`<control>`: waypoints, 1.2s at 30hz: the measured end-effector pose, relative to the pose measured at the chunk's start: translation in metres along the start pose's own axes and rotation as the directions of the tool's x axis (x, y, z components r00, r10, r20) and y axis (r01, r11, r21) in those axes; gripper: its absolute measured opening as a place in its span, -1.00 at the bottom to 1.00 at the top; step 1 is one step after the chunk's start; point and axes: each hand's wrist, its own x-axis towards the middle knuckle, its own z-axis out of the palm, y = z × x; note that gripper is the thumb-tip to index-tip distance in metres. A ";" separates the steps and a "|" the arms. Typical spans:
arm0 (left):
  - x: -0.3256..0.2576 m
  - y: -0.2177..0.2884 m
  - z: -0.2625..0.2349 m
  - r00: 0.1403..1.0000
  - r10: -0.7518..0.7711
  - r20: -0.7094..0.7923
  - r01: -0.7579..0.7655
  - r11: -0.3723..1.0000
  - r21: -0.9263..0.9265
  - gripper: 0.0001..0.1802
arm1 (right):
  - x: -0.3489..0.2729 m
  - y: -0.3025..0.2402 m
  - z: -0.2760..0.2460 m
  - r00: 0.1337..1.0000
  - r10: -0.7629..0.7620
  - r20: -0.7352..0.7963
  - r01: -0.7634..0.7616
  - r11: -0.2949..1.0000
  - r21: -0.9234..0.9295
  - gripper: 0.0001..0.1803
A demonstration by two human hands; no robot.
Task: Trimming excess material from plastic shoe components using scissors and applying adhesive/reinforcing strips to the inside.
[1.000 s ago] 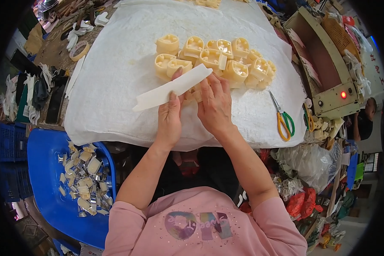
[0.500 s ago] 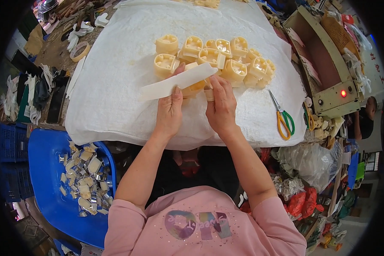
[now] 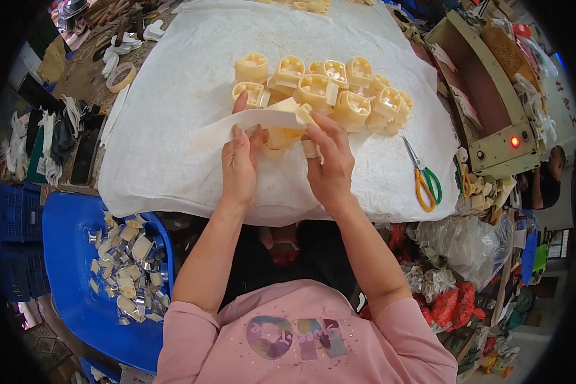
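Observation:
A long white strip slants across the space between my two hands, its free end pointing left. My left hand is closed on it, thumb on the near face and fingers behind. My right hand is closed at the strip's other end, pressing it against a cream plastic piece. The strip and fingers hide much of that piece. A beige band wraps one right finger. Just beyond my hands, several similar cream hollow pieces stand clustered on the white sheet.
Scissors with green and yellow handles lie at right. A blue tub of small cream-and-metal pieces stands at lower left. A tape roll sits at far left; a metal box with a red light stands at right.
The white strip has shifted left and tilted flatter, its right end now bent at the cream piece. My left hand moved slightly left; my right fingers closed in on the strip's end.

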 end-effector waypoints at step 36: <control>0.026 0.004 -0.025 0.928 0.367 -0.069 -0.268 0.782 0.563 -0.57 | -0.007 0.015 -0.002 0.975 0.220 0.034 -0.222 0.945 0.241 -0.42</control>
